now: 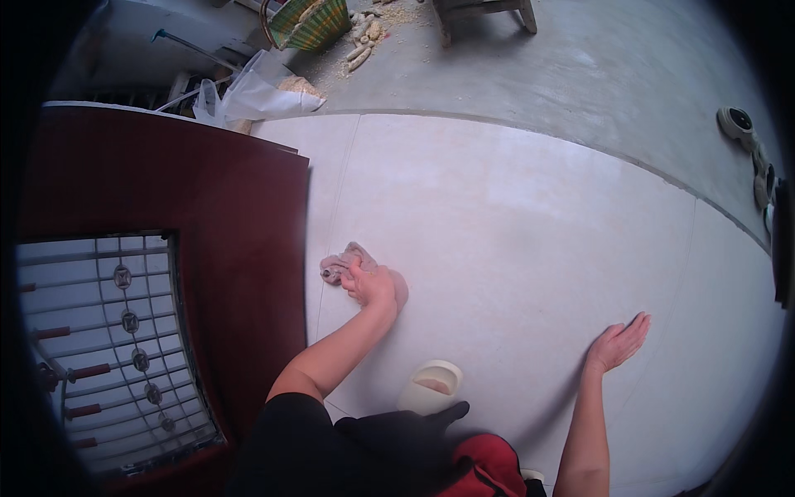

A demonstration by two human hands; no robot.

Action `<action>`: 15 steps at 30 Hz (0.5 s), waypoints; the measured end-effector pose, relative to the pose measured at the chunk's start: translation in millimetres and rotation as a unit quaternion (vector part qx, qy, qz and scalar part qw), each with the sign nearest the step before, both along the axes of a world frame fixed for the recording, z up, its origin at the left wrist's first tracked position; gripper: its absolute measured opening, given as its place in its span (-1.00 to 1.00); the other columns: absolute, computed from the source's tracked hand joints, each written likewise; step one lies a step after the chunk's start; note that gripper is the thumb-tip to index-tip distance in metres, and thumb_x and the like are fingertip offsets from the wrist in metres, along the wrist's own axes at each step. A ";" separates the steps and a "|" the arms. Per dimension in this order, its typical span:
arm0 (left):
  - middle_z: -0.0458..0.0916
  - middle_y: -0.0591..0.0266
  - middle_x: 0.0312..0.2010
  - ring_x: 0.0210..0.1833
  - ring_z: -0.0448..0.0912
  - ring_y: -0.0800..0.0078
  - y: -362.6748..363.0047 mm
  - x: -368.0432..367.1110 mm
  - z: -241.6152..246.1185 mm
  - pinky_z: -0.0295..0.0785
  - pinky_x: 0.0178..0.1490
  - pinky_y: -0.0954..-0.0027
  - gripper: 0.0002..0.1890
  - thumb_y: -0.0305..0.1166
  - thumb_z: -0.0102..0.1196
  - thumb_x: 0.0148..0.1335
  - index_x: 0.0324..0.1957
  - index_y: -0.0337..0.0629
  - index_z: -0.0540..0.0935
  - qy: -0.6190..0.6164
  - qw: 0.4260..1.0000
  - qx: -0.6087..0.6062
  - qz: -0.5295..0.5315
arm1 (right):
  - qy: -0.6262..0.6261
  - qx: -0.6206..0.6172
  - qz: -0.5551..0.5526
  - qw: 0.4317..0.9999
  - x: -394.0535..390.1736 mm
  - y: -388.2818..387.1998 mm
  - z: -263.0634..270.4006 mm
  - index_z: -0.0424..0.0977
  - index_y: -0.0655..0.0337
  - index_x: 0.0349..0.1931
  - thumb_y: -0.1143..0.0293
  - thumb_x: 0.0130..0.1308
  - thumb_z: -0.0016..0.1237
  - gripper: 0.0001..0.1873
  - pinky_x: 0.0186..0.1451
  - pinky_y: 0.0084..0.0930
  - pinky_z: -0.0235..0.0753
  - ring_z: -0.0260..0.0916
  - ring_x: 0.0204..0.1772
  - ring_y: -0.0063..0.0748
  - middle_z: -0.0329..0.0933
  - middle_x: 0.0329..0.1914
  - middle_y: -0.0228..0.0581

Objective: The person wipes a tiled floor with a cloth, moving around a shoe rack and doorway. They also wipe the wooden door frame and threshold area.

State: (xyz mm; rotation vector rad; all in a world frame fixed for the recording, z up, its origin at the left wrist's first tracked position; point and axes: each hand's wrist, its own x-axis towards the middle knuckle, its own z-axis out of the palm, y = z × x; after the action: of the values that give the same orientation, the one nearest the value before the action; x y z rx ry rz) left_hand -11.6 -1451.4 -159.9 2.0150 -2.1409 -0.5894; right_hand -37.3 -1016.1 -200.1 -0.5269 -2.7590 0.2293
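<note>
My left hand grips a crumpled pinkish cloth and presses it on the pale floor tiles. Part of the cloth spreads out on the other side of the wrist. Just left of the cloth is the edge of a dark red door panel. My right hand is held out over the tiles at the right, flat and holding nothing. Whether it touches the floor I cannot tell. Below and between the hands, a cream slipper is on my foot.
A metal grille fills the opening in the door panel. Beyond the tiles lies grey concrete, with a white plastic bag, a green woven basket, corn cobs and a wooden stool. Shoes line the right side.
</note>
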 end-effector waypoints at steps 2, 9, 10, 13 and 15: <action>-0.03 0.13 0.34 0.32 0.14 0.08 18.6 -62.6 9.3 0.18 0.30 0.14 -0.42 -0.40 0.14 -0.03 0.13 0.18 0.39 -0.006 0.998 -0.002 -0.061 | 0.001 0.003 -0.010 1.000 -4.6 1.1 -0.2 0.13 0.23 0.31 0.46 0.29 -0.33 -0.46 0.47 -0.17 -0.05 -0.02 0.46 -0.15 0.06 0.43 -0.13; 0.21 0.19 0.24 0.19 0.30 0.10 66.8 -266.3 -9.3 0.24 0.22 0.21 -0.59 -0.45 0.23 -0.18 -0.18 0.20 0.61 0.167 0.928 -0.068 -0.326 | -0.004 0.012 0.001 1.000 -5.5 -4.1 3.6 0.12 0.26 0.31 0.47 0.27 -0.34 -0.46 0.49 -0.17 -0.07 -0.03 0.47 -0.15 0.06 0.43 -0.11; 0.29 0.15 0.18 0.14 0.36 0.12 63.4 -292.8 -9.5 0.27 0.21 0.24 -0.58 -0.49 0.20 -0.18 -0.17 0.14 0.63 0.211 0.911 -0.042 -0.352 | 0.000 0.014 0.004 1.000 -5.5 -4.6 3.6 0.12 0.26 0.31 0.47 0.27 -0.34 -0.45 0.49 -0.17 -0.08 -0.03 0.47 -0.15 0.06 0.43 -0.11; 0.37 0.09 0.10 0.17 0.37 0.15 60.7 -340.5 -4.5 0.27 0.22 0.26 -0.55 -0.55 0.13 -0.18 -0.12 -0.02 0.63 0.440 0.765 0.359 -0.305 | -0.013 0.009 -0.002 1.000 -6.6 -10.7 5.5 0.12 0.28 0.31 0.47 0.26 -0.33 -0.44 0.50 -0.16 -0.10 -0.04 0.47 -0.14 0.06 0.43 -0.10; 0.39 0.05 0.08 0.19 0.36 0.15 115.9 -338.2 42.2 0.25 0.25 0.27 -0.53 -0.58 0.10 -0.18 -0.09 -0.09 0.62 0.494 0.683 0.452 -0.290 | -0.024 0.017 -0.022 0.999 -7.0 -0.2 6.3 0.10 0.29 0.32 0.47 0.25 -0.33 -0.43 0.51 -0.16 -0.11 -0.06 0.48 -0.14 0.05 0.43 -0.10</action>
State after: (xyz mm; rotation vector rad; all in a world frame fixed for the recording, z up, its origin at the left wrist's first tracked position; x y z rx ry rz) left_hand -349.8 -1335.4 -117.7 0.5712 -1.7058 -2.4753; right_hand -44.3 -1016.4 -193.8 -0.5910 -2.7898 0.1615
